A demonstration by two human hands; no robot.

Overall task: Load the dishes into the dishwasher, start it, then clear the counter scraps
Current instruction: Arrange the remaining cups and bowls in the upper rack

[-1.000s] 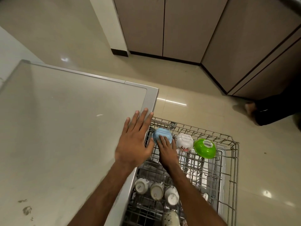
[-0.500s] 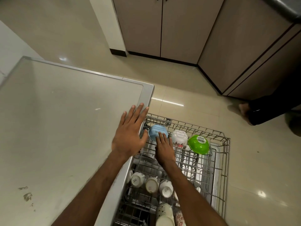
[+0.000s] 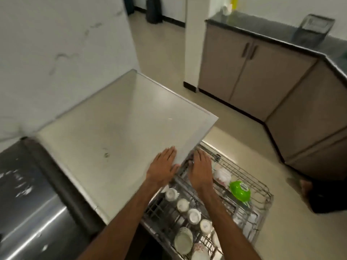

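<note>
The dishwasher's wire rack (image 3: 262, 188) is pulled out below the machine's grey top (image 3: 122, 137). It holds a green bowl (image 3: 240, 190), a white patterned bowl (image 3: 222, 176), a row of white cups (image 3: 193, 215) and plates nearer me. My left hand (image 3: 162, 168) lies flat, fingers straight, on the front edge of the grey top. My right hand (image 3: 201, 170) is palm down over the rack's far left corner, fingers stretched out. The blue bowl seen there earlier is hidden beneath it.
A steel appliance surface (image 3: 28, 212) adjoins the grey top on the left. Beige cabinets (image 3: 244, 76) under a black counter (image 3: 262, 32) wrap the far right corner, with a clear container (image 3: 311, 29) on top. Another person's foot and dark trouser leg (image 3: 323, 196) are on the floor right of the rack.
The camera has tilted up and swung, showing the wall and counter. My right hand slid forward over the blue bowl, which no longer shows. My left hand stays flat on the top edge.
</note>
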